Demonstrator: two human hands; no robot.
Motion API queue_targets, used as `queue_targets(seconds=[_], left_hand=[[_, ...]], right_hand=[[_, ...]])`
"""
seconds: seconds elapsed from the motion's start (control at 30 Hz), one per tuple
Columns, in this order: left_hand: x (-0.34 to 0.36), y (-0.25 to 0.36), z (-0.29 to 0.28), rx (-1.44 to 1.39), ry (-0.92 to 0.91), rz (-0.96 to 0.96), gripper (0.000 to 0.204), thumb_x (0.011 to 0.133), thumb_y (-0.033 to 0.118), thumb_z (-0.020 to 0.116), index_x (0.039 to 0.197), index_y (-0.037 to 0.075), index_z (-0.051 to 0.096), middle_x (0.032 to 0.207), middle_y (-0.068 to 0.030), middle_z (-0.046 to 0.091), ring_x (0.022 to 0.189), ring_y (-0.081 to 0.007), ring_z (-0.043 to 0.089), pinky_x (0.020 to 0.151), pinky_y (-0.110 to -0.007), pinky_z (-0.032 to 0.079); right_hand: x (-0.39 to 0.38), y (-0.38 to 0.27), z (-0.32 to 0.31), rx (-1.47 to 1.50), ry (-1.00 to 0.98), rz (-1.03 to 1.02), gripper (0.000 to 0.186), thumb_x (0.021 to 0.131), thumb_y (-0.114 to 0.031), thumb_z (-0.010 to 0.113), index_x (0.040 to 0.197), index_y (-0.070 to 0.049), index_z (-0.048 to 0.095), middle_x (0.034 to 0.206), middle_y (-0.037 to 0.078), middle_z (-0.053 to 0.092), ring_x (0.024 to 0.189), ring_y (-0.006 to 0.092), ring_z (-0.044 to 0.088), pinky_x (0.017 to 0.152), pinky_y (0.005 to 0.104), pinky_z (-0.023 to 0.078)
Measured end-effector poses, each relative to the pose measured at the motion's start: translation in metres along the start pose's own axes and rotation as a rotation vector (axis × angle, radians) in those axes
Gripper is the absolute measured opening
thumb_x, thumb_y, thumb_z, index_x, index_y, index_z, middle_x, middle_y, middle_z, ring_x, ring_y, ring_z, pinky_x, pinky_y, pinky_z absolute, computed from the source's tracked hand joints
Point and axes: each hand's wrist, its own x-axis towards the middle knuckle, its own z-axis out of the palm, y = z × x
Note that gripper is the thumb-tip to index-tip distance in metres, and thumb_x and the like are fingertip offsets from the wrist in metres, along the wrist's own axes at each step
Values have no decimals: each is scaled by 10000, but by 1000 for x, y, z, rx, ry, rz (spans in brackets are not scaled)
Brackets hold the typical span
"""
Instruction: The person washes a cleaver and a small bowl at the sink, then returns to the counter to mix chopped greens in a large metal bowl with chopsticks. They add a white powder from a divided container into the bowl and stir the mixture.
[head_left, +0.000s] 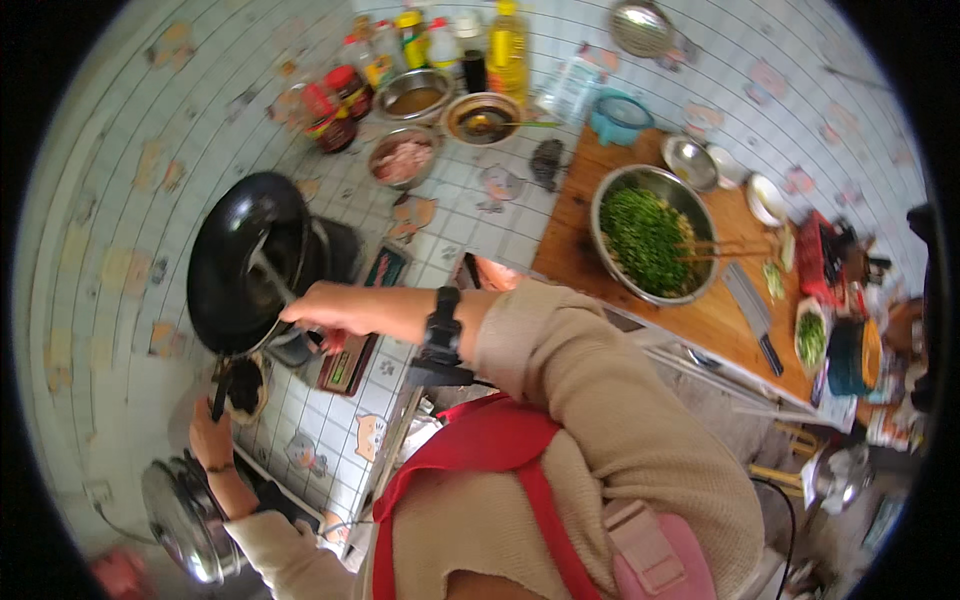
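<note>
With its fingers wrapped round the black handle, my left hand (210, 437) holds up a black wok (222, 225), which is tilted over the stove. A metal spatula (270, 276) reaches into the wok from my right hand (330, 308), closed on its grip. Something dark fills a light bowl (262, 398) just under the wok's near rim, beside the handle. What lies inside the wok is too dark to make out. Right of the stove, partly below my right forearm, a red-framed kitchen scale (348, 365) sits on the tiled-pattern counter.
Beyond the stove stand a bowl of raw meat (403, 157), two sauce bowls and several bottles. On the wooden board (570, 245) to the right are a steel basin (655, 292) of chopped greens with chopsticks and a knife (752, 318). A lidded pot (180, 520) is near my left forearm.
</note>
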Motion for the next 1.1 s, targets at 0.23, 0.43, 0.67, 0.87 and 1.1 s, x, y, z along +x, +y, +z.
queue_targets(seconds=[0.23,0.43,0.67,0.87,1.1], left_hand=[[-35,60,-2,-391,699,68,213,847,61,558,1043,-19,582,1020,-145,594,818,-255,589,706,-342,500],[-83,214,-6,-775,772,592,219,764,-132,452,961,-94,538,881,-192,564,783,-288,569,699,-353,484],[-91,385,19,-967,244,872,193,748,-98,547,930,-35,567,926,-177,591,801,-304,582,705,-324,473],[-111,494,79,-1204,-381,603,292,787,8,584,1071,-19,522,960,-103,578,746,-140,561,622,-239,465],[-115,546,108,-1232,-612,302,450,804,95,598,1208,-6,429,937,-49,572,747,-111,560,615,-225,450]], right_hand=[[-97,8,-31,-628,121,-86,425,873,-442,418,901,-57,596,676,112,623,494,203,581,511,316,481],[-291,32,-106,-536,343,-230,185,836,-188,496,897,-35,579,588,54,545,539,130,545,489,280,439],[-468,91,-160,-242,870,-82,248,856,-182,537,1042,-19,556,713,42,564,565,97,530,477,233,443],[-522,136,-217,-73,1370,-143,498,803,-246,634,1192,5,452,838,64,547,583,100,529,477,235,434],[-503,113,-257,-95,1245,-454,365,837,-188,577,1142,-10,488,816,45,538,594,107,534,528,231,442]])
